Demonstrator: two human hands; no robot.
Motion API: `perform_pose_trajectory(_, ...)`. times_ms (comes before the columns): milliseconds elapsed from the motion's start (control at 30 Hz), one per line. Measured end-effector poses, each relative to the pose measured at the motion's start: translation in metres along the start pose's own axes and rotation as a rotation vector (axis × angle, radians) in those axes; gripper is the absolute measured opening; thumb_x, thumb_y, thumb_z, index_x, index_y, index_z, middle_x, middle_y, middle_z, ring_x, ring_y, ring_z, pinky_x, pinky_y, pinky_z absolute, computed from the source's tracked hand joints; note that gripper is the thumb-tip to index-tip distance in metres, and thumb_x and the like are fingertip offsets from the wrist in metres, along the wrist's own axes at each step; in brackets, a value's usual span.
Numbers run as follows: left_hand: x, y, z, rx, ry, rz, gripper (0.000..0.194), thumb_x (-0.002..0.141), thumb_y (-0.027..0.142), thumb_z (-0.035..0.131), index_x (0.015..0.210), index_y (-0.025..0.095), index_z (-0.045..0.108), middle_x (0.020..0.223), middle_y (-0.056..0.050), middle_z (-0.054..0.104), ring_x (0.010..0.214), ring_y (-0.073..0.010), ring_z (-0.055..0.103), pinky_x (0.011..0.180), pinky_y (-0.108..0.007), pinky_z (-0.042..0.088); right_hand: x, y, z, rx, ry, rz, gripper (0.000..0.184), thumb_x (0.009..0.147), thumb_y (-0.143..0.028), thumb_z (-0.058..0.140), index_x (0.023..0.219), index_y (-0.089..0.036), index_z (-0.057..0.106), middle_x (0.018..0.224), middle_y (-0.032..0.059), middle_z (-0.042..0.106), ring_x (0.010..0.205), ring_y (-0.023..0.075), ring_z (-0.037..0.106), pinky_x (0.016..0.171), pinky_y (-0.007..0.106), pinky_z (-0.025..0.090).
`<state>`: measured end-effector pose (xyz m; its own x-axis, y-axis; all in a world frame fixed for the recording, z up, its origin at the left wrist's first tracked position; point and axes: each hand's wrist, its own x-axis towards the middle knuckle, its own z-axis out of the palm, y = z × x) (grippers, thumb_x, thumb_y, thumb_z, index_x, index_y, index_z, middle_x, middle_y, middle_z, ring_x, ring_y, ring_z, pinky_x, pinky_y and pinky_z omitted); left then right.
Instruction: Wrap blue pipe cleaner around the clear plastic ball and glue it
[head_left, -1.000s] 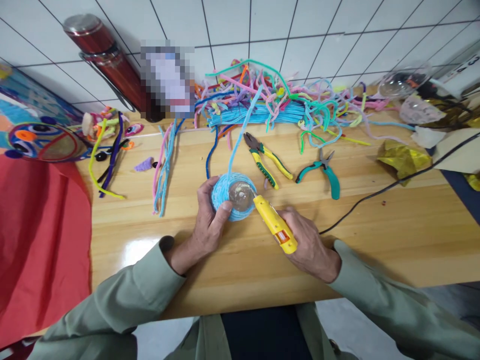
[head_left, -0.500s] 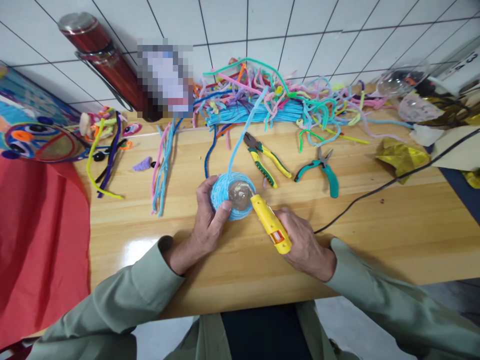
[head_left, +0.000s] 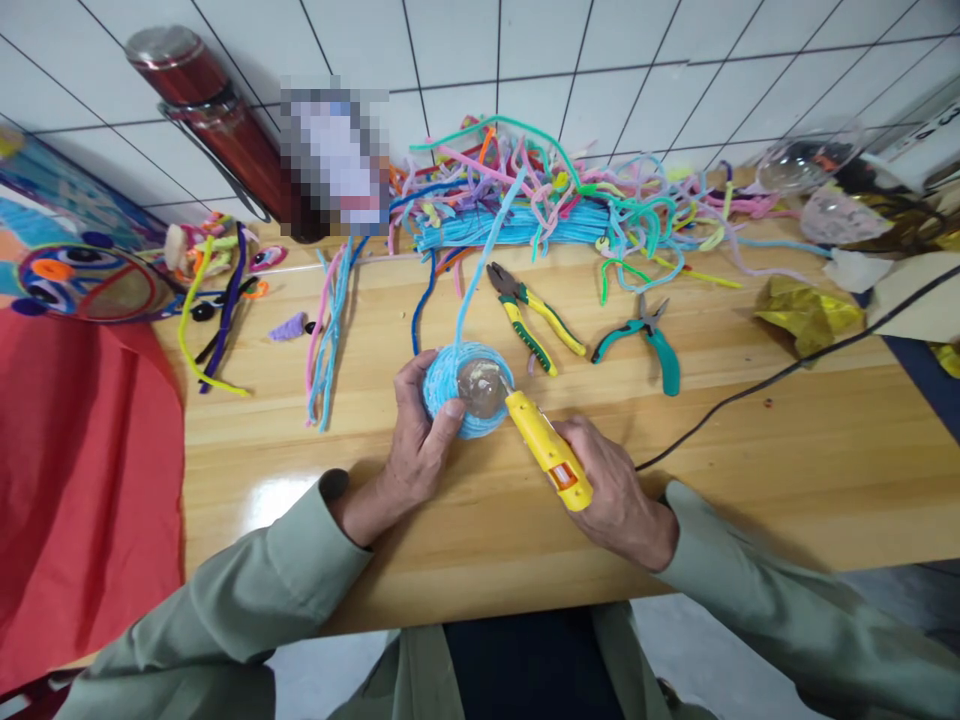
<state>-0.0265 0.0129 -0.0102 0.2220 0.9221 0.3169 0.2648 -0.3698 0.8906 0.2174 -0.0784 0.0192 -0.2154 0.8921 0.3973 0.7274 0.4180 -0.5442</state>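
My left hand (head_left: 421, 430) is closed around a clear, rounded plastic piece (head_left: 482, 388) wrapped in coils of light blue pipe cleaner (head_left: 442, 385). One loose end of the pipe cleaner rises from the coil and points away from me. In my right hand (head_left: 609, 475) is a yellow hot glue gun (head_left: 551, 450), my fingers wrapped around its handle. Its metal tip is at the right inner edge of the coil, where I cannot tell whether it touches. Whitish glue shows on the clear surface.
Yellow-green pliers (head_left: 534, 318) and teal cutters (head_left: 642, 340) lie beyond my hands. A heap of coloured pipe cleaners (head_left: 517, 225) lines the wall. The glue gun's black cord (head_left: 750, 385) runs right. A red thermos (head_left: 217, 130) stands back left, near red cloth (head_left: 82, 480).
The glue gun and my right hand have shifted slightly right, with its tip still at the coil's edge. The loose pipe cleaner end leans a little further left. My left hand keeps its hold.
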Motion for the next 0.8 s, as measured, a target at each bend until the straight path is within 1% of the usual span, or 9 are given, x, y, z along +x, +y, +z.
perform_pose_trajectory(133, -0.0002, -0.0006, 0.0, -0.016, 0.004, -0.011, 0.056, 0.108, 0.06, 0.057, 0.153, 0.031, 0.039, 0.142, -0.008, 0.052, 0.127, -0.0261, 0.057, 0.112, -0.047, 0.05, -0.0007, 0.0004, -0.0006, 0.005, -0.01, 0.004, 0.027, 0.1, -0.016, 0.051, 0.124, -0.023, 0.06, 0.09, 0.0058, 0.07, 0.077, 0.0249, 0.07, 0.066, 0.037, 0.058)
perform_pose_trajectory(233, -0.0004, -0.0007, -0.0004, -0.002, -0.001, -0.003, 0.057, 0.108, 0.06, 0.057, 0.153, 0.03, 0.039, 0.142, -0.009, 0.051, 0.126, -0.027, 0.057, 0.112, -0.048, 0.05, 0.0004, -0.0006, -0.001, 0.016, -0.013, -0.029, 0.029, 0.098, -0.012, 0.049, 0.123, -0.024, 0.059, 0.088, 0.0053, 0.07, 0.077, 0.0248, 0.07, 0.066, 0.037, 0.058)
perform_pose_trajectory(433, -0.0005, -0.0003, -0.0013, 0.02, -0.019, 0.009, 0.058, 0.108, 0.06, 0.056, 0.154, 0.029, 0.037, 0.145, -0.01, 0.05, 0.131, -0.0281, 0.056, 0.115, -0.05, 0.049, 0.0025, -0.0003, -0.0004, -0.014, 0.018, -0.039, 0.023, 0.102, -0.014, 0.048, 0.121, -0.023, 0.057, 0.086, 0.0043, 0.069, 0.073, 0.0234, 0.069, 0.063, 0.035, 0.056)
perform_pose_trajectory(633, 0.0001, 0.0002, -0.0015, 0.029, -0.02, 0.01, 0.058, 0.108, 0.061, 0.055, 0.154, 0.029, 0.037, 0.144, -0.011, 0.051, 0.129, -0.0282, 0.057, 0.114, -0.049, 0.05, 0.001, 0.0011, -0.0002, -0.034, 0.017, -0.014, 0.021, 0.102, -0.015, 0.05, 0.12, -0.023, 0.057, 0.089, 0.0043, 0.069, 0.073, 0.0228, 0.068, 0.063, 0.034, 0.055)
perform_pose_trajectory(800, 0.0004, -0.0009, -0.0018, 0.014, -0.021, 0.023, 0.057, 0.109, 0.059, 0.056, 0.154, 0.029, 0.038, 0.145, -0.01, 0.051, 0.131, -0.0281, 0.056, 0.116, -0.049, 0.048, 0.002, 0.0012, -0.0007, -0.003, -0.005, -0.046, 0.021, 0.103, -0.015, 0.049, 0.121, -0.023, 0.057, 0.087, 0.0034, 0.068, 0.074, 0.0227, 0.069, 0.064, 0.033, 0.054)
